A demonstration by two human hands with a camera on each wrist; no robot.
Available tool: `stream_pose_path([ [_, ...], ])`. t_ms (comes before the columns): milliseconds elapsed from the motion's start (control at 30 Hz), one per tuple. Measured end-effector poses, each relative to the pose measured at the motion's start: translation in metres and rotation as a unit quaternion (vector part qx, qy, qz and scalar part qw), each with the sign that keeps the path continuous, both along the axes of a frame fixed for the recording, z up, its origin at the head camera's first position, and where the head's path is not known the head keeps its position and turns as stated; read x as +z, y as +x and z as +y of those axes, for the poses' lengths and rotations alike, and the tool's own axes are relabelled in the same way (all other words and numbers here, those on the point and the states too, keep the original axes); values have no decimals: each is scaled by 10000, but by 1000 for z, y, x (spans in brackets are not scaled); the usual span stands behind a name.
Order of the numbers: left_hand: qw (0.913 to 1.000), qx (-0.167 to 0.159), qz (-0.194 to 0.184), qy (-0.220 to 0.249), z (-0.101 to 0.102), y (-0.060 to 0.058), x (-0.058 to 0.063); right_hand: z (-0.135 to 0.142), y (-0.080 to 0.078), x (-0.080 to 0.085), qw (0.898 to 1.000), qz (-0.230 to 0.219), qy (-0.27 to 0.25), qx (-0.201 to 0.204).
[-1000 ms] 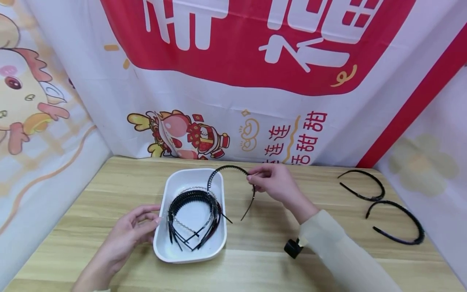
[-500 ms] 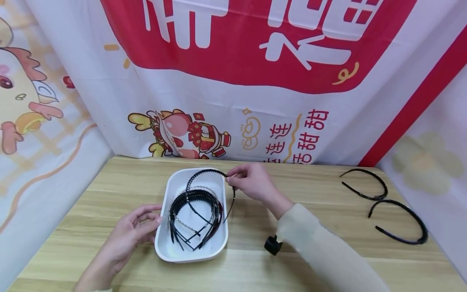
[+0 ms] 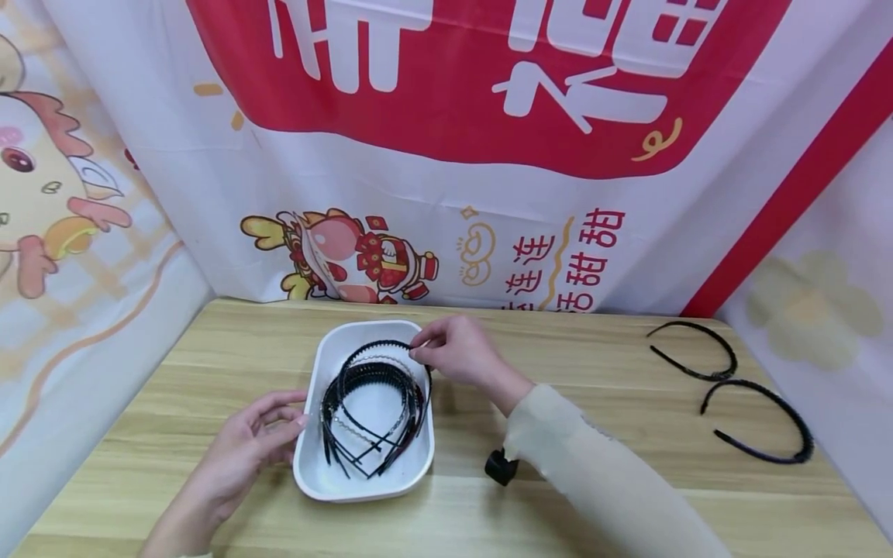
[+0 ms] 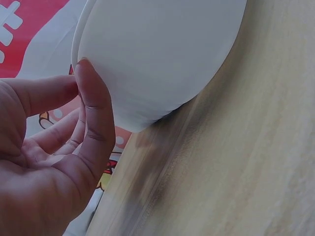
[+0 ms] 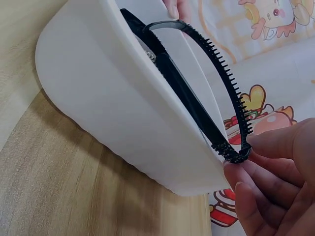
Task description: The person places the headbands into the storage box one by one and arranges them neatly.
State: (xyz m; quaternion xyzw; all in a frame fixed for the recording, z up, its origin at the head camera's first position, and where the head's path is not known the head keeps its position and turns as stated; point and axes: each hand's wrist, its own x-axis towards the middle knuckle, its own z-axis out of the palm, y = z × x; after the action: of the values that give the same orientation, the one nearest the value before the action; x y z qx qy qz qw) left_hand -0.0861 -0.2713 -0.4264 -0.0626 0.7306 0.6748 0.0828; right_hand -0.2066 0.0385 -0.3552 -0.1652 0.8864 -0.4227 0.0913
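A black toothed headband is pinched between the thumb and fingers of my right hand, at the right rim of a white plastic tray. Dark beading shows on the headband near the fingertips in the right wrist view. Its arch lies over a bundle of black headbands nested inside the tray, with a silvery wavy band among them. My left hand holds the tray's left edge, thumb tip right at the rim in the left wrist view.
Two separate black headbands, one behind and one nearer, lie at the right of the wooden table. A small black object hangs by the right sleeve. A printed cloth stands behind the table.
My right hand has moved left and slightly down, bringing the headband from beside the tray to over the bundle inside it. My left hand has stayed at the tray's edge.
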Motion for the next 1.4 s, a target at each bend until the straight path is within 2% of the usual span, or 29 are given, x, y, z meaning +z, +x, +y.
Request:
stream_pose_path([
  [300, 10000, 28, 22, -21, 0, 2, 1, -8, 0, -2, 9998, -200, -64, -17],
  [667, 9999, -24, 118, 78, -2, 1, -2, -17, 1, -3, 9999, -63, 39, 100],
  [1133, 9997, -77, 194, 130, -2, 1, -2, -28, 4, -4, 9973, 237, 693, 61],
  [1400, 9999, -56, 105, 53, -2, 1, -1, -34, 9, -10, 9834, 884, 1568, 211],
])
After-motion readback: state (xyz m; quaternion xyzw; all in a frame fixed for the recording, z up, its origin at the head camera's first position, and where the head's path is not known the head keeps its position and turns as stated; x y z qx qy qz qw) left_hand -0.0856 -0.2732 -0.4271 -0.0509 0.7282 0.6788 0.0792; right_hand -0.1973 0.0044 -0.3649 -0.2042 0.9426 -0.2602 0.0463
